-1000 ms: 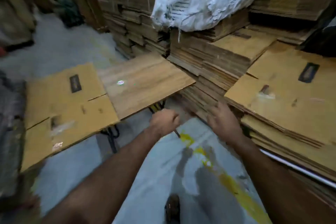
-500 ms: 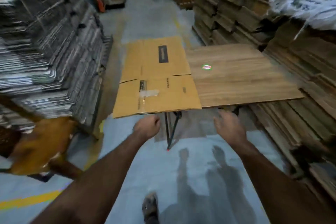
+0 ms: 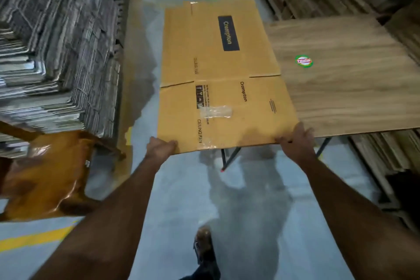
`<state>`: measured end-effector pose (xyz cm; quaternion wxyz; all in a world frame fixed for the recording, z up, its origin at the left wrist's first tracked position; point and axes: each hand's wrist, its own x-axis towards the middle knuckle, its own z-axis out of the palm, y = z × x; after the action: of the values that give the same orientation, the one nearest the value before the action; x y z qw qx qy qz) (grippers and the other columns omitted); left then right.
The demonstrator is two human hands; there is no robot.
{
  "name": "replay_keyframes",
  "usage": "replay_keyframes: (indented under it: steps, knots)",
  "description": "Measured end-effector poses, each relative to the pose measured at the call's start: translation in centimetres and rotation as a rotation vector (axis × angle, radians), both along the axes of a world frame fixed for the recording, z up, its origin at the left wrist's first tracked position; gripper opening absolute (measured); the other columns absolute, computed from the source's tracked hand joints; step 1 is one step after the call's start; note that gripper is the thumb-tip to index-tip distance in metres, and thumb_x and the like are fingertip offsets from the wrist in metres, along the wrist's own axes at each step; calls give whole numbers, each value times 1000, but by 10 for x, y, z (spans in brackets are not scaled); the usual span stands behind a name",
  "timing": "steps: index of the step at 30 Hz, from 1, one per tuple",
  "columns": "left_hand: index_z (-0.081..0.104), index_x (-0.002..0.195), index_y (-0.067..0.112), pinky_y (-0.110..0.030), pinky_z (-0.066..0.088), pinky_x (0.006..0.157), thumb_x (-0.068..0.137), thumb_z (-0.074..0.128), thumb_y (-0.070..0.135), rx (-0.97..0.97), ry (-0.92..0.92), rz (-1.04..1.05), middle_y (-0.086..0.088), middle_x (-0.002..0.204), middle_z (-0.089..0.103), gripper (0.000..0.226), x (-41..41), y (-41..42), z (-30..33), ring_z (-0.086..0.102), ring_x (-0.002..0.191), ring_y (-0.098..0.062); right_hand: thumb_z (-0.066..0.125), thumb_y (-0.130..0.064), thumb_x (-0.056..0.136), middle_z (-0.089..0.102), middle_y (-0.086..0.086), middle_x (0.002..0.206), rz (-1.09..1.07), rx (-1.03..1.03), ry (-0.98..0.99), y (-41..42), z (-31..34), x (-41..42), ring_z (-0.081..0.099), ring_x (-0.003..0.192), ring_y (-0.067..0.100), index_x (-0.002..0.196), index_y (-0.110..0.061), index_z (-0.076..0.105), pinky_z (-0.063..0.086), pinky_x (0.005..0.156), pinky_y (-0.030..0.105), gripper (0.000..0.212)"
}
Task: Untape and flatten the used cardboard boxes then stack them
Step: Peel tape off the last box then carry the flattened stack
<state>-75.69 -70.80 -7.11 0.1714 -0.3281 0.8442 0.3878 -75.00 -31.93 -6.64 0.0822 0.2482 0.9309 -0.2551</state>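
The flattened cardboard box [image 3: 222, 75] lay half on the wood-grain table [image 3: 354, 88], its left part overhanging the floor [image 3: 181, 200] — "Crompton" printed twice, "CEILING FAN" along the near crease, clear tape [image 3: 216, 112] stuck mid-panel. The left hand [image 3: 160, 146] gripped the near-left corner, fingers curled under; the right hand [image 3: 295, 141] clamped the near-right corner. A round green-and-red sticker [image 3: 304, 61] sat on the table — unreadable.

Flattened box [image 3: 225, 75] on table [image 3: 345, 79] left end, overhanging; cardboard stacks [image 3: 56, 52] left, chair [image 3: 45, 173] below them.
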Motion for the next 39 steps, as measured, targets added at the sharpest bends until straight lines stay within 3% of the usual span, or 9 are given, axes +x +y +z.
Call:
replay_keyframes:
  steps: [3, 5, 8, 12, 16, 20, 24, 27, 39]
  knots:
    - [50, 127, -4, -34, 47, 90, 85, 73, 39, 127, 51, 57, -15, 127, 57, 64, -9, -2, -19, 58, 113, -31, 61, -64, 78, 30, 39, 143, -32, 49, -29, -3, -3, -19, 30, 133, 51, 148, 6, 20, 25, 112, 56, 108]
    - [59, 114, -4, -23, 49, 69, 85, 73, 40, 136, 58, 54, -13, 112, 64, 54, -12, -5, -20, 63, 91, -27, 64, -66, 81, 32, 37, 143, -56, 81, -117, -1, 4, -35, 32, 133, 50, 147, 1, 22, 27, 112, 55, 103]
    - [58, 99, 9, -20, 40, 45, 83, 71, 50, 64, -12, -70, -8, 97, 60, 47, -25, -20, -2, 52, 64, -14, 71, -67, 74, 49, 24, 132, -182, -83, -205, 19, 19, -58, 51, 120, 41, 136, -4, 42, 48, 96, 50, 93]
    - [60, 104, 9, -26, 45, 61, 72, 81, 51, 64, -17, -53, -5, 100, 62, 57, -50, -41, 12, 59, 77, -21, 84, -35, 76, 69, 10, 100, -53, -310, -150, 30, 36, -73, 63, 79, 19, 107, -5, 69, 48, 67, 26, 45]
    - [55, 116, 7, -43, 59, 75, 52, 92, 42, 201, 94, -15, -11, 106, 67, 82, -61, -47, 23, 66, 91, -27, 92, -21, 62, 71, 18, 106, -110, -466, -141, 15, 48, -87, 67, 82, 27, 107, 1, 71, 56, 76, 38, 54]
    - [63, 101, 4, -21, 45, 50, 87, 73, 26, 226, 120, -46, -2, 75, 62, 28, -67, -34, 43, 58, 62, -16, 85, -41, 48, 69, 17, 116, -52, -254, -32, 6, 45, -88, 66, 105, 34, 120, -7, 66, 55, 90, 44, 81]
    - [70, 91, 3, -22, 47, 46, 85, 72, 46, 154, 248, 3, -2, 67, 67, 44, -54, -16, 54, 62, 55, -15, 74, -27, 79, 64, 21, 117, -23, -101, 72, -29, 73, -61, 61, 109, 38, 123, -6, 58, 50, 86, 39, 50]
    - [68, 98, 4, -40, 54, 68, 78, 58, 68, -103, 303, -105, -17, 89, 69, 67, -33, -8, 61, 65, 82, -35, 66, -28, 87, 63, 25, 111, 41, -3, 155, -37, 83, -36, 60, 105, 43, 118, -3, 54, 48, 83, 42, 41]
    - [62, 98, -6, -43, 43, 76, 98, 51, 41, -276, 499, -181, -32, 99, 65, 48, 75, 90, 118, 60, 96, -47, 60, -36, 94, 67, 21, 91, 136, 178, 408, 58, 156, 88, 64, 86, 41, 101, -5, 56, 47, 69, 41, 33]
